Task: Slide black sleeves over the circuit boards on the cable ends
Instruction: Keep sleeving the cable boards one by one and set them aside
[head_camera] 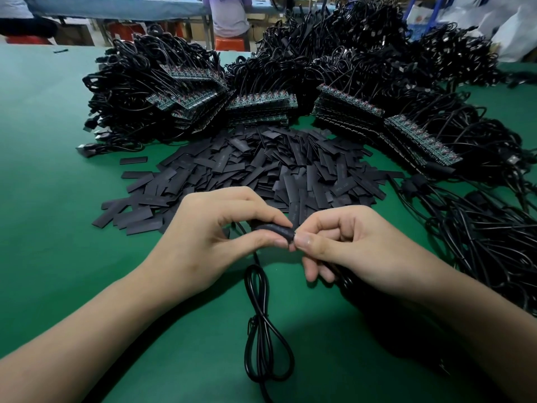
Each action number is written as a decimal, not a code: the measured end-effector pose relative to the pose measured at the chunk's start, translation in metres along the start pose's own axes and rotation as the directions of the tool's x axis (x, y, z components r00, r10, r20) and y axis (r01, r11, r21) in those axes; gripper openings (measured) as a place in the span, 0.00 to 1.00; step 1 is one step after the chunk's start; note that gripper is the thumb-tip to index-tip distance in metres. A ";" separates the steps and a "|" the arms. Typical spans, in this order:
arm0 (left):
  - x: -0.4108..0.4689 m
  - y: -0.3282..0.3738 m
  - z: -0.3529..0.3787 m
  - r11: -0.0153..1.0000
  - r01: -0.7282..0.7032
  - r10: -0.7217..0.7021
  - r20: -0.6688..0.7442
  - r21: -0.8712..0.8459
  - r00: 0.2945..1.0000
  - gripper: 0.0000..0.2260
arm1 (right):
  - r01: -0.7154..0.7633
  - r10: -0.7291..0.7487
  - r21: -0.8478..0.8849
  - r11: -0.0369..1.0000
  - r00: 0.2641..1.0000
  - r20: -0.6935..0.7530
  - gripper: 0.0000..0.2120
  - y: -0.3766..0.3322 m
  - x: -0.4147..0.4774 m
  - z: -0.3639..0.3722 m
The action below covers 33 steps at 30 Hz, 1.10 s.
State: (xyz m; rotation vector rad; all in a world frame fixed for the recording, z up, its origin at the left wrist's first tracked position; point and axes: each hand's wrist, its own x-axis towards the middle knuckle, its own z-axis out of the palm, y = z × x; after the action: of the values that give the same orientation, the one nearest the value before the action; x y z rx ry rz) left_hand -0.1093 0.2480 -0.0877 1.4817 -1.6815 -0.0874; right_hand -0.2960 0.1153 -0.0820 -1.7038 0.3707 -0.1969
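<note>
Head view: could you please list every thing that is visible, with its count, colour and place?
loose sleeves: one big pile, too many to count, black, middle of the table
circuit boards: several stacks, dark green, behind the pile
cable bundles: many, black, heaped behind and to the right of the boards
held sleeve: one, black, between the two hands
looped cable: one, black, on the table below the hands
table: one, green top
stools: at least two, red, far back
bags: several, white, back right
left hand: one, pinches the held sleeve
right hand: one, pinches the sleeve's right end
</note>
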 end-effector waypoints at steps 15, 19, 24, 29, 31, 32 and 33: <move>-0.001 -0.002 0.001 1.000 0.007 -0.007 0.055 -0.004 0.998 0.07 | -0.002 0.003 -0.096 0.995 1.000 0.013 0.07 0.004 -0.001 0.000; -0.001 -0.003 0.001 1.000 0.025 -0.024 0.044 -0.013 0.999 0.08 | -0.006 0.005 -0.044 0.999 1.000 -0.020 0.05 0.006 0.001 0.000; 0.000 -0.003 0.003 0.997 0.077 -0.078 -0.077 -0.010 0.994 0.13 | 0.004 -0.004 -0.006 1.000 1.000 0.002 0.05 0.004 0.000 0.001; -0.001 0.002 0.007 0.980 0.173 -0.191 -0.237 -0.095 0.953 0.22 | 0.039 -0.039 -0.016 0.999 0.999 -0.007 0.08 0.002 0.000 0.003; -0.001 0.005 0.008 0.983 0.173 -0.181 -0.257 -0.053 0.949 0.21 | 0.046 -0.046 -0.042 0.998 0.999 -0.005 0.08 0.003 0.000 0.004; 0.000 0.006 0.008 0.986 0.165 -0.165 -0.251 -0.020 0.954 0.21 | 0.051 -0.052 -0.056 0.997 0.999 -0.005 0.08 0.003 0.001 0.004; 0.000 0.008 0.007 0.989 0.150 -0.143 -0.234 0.012 0.962 0.21 | 0.061 -0.062 -0.071 0.996 0.998 -0.007 0.10 0.003 0.001 0.005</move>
State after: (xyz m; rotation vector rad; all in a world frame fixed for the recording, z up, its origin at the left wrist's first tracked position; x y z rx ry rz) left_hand -0.1197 0.2466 -0.0880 1.5729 -1.3908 0.0311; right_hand -0.2934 0.1192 -0.0862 -1.7858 0.3358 -0.2389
